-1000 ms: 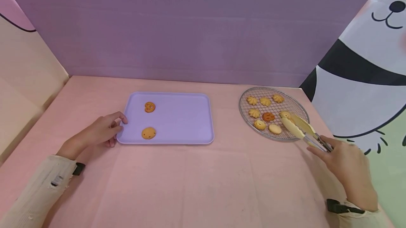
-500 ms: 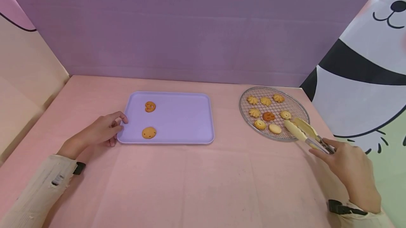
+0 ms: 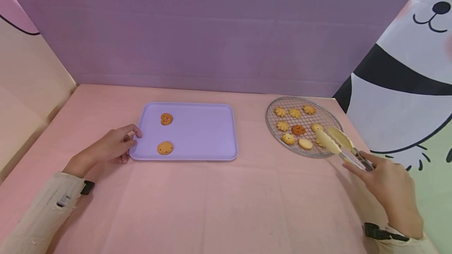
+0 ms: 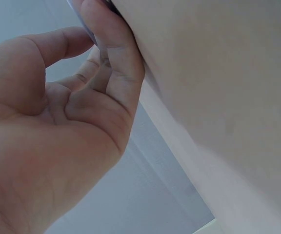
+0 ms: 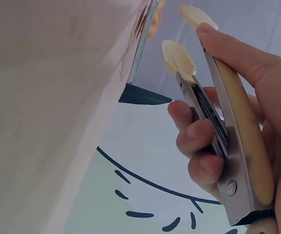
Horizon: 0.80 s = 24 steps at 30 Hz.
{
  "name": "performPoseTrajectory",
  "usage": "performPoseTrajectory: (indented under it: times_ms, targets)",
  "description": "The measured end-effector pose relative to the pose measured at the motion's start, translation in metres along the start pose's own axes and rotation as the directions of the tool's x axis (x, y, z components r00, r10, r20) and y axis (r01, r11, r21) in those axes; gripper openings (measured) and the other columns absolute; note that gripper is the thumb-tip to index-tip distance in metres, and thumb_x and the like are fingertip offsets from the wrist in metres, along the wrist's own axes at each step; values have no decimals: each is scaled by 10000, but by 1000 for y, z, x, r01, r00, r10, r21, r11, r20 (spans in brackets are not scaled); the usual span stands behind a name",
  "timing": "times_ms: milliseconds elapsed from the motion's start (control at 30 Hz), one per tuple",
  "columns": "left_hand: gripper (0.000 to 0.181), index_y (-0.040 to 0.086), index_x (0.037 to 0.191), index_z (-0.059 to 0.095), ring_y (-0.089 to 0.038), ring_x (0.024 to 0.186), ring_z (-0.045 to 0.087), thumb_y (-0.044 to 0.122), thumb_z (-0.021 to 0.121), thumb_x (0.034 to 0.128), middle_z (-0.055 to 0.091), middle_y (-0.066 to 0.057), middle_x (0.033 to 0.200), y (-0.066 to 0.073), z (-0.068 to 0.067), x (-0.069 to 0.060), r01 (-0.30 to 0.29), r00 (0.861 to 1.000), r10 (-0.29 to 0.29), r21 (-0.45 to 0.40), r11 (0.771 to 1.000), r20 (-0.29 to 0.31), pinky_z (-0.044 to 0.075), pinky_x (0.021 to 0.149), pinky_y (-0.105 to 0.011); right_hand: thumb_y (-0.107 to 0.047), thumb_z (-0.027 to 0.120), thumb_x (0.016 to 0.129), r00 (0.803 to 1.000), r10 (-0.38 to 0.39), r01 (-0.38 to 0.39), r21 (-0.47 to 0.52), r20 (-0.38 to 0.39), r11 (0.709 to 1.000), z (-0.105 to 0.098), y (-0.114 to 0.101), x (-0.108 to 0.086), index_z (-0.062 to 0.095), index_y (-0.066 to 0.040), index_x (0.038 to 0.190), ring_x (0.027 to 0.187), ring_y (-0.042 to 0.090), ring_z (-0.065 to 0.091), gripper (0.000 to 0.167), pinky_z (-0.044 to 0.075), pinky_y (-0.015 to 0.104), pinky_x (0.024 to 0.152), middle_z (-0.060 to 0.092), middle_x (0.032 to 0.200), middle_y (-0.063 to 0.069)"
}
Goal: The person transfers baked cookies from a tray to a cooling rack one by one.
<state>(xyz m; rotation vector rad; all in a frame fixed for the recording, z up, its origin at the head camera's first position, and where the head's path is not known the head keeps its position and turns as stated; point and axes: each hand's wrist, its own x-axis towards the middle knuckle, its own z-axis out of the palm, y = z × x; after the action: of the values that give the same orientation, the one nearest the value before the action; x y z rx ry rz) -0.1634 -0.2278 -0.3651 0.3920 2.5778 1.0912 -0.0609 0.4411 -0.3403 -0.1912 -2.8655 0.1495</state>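
Note:
My right hand (image 3: 392, 191) holds a pair of tongs (image 5: 233, 131) with metal arms and cream scalloped tips. The tips stand apart over the right part of a round wire cooling rack (image 3: 269, 122). Just beyond them lies a ring-shaped cookie (image 3: 316, 127); another cookie near the tips is partly hidden. My left hand (image 3: 111, 144) pinches the left edge of a lilac tray (image 3: 201, 132) between thumb and fingers. A pretzel-shaped cookie (image 3: 166, 119) and a round chip cookie (image 3: 165, 148) lie on the tray's left half.
The rack also bears several flower-shaped cookies (image 3: 295, 112), a brown pretzel-shaped cookie (image 3: 298, 130), a second ring cookie (image 3: 288, 139) and a plain oval cookie (image 3: 305, 143). A purple wall (image 3: 212, 30) rises behind the pink table (image 3: 226, 207).
The tongs have backed off from the ring cookie toward the lower right, then their tips have spread apart. My left hand and the tray have stayed put.

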Motion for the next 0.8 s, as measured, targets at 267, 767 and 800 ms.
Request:
performPoseTrajectory:
  times_ms: [267,767,800]
  targets:
    - [193,30,1174,503,-208,514,607,31,505,981,564,-62,655,-4,-2,2,-20,1000,20,3,1000,1,523,479,-314,-551,787,778,998,-31,33,43,-56,999,2,-4,0,635,7,1275,495,189,297,762,196,310,424,309,520,4]
    - [194,29,1179,497,-191,509,600,39,510,987,559,-60,663,-1,-1,0,-19,1000,19,1,1000,4,513,463,-308,-611,760,763,995,-53,58,60,-83,996,5,-28,-1,545,23,1365,438,188,328,900,230,323,393,523,608,71]
    - [197,29,1182,496,-191,509,599,39,509,986,559,-61,663,-1,0,0,-17,1000,17,2,1000,5,513,464,-308,-614,757,764,995,-54,59,63,-78,996,5,-30,-1,532,31,1371,446,192,342,913,236,326,396,552,643,88]
